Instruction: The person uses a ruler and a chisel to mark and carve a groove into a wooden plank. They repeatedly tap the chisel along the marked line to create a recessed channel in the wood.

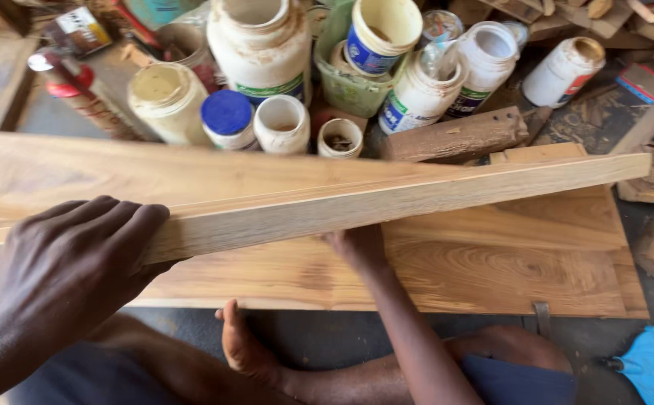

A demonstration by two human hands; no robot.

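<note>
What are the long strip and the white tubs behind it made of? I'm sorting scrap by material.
The long strip looks like bare, unfinished wood: pale, with visible grain and a rough sawn face. The white tubs seem to be plastic, smooth-walled and smeared with yellowish residue.

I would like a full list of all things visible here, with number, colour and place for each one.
wooden strip: one, pale, held slanting across the middle
wooden panel: one, light brown, flat under the strip
white jars: several, some open, along the top
blue-lidded jar: one, white, top centre-left
green tub: one, top centre, among the jars
rough wood block: one, brown, right of the jars
wood offcuts: several, top right
blue object: one, bottom right corner
left hand: gripping the strip's near end
right hand: under the strip, mostly hidden
bare foot: one, bottom centre
</note>
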